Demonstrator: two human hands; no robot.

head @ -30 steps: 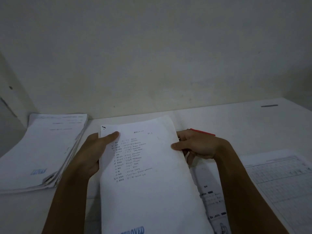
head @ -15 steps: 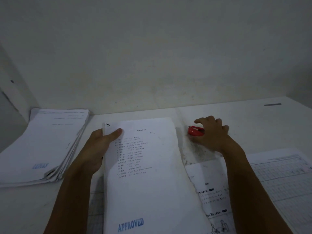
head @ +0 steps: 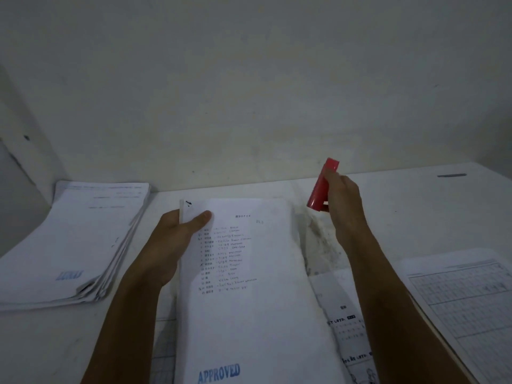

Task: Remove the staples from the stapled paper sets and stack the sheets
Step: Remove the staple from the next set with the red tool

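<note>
Sheets lie heaped in a loose stack (head: pixel 74 239) at the far left of the white table (head: pixel 415 212), the pile fanned at its near edge and a faint blue stamp showing on the top page. Just right of it comes the left hand (head: pixel 171 239), which grips the upper left corner of the stapled paper set (head: pixel 249 286): the thumb lies flat across the top page, the fingers are hidden behind the sheets, and a small dark mark, too small to make out for sure, sits in the corner just above the thumb. That set runs from the middle of the table toward the camera, its near part raised over the other papers; it carries a printed list of short lines and a blue APPROVED stamp near its bottom edge. Further right, well apart from the set and lifted off the table, the right hand (head: pixel 342 200) holds a small red staple remover (head: pixel 322 187), fingers curled round its body, the tool standing nearly upright with its upper end tilted right. Beneath that forearm lies a printed worksheet (head: pixel 346 322), and at the far right a sheet ruled with a fine grid (head: pixel 468 309) rests flat on the table.
</note>
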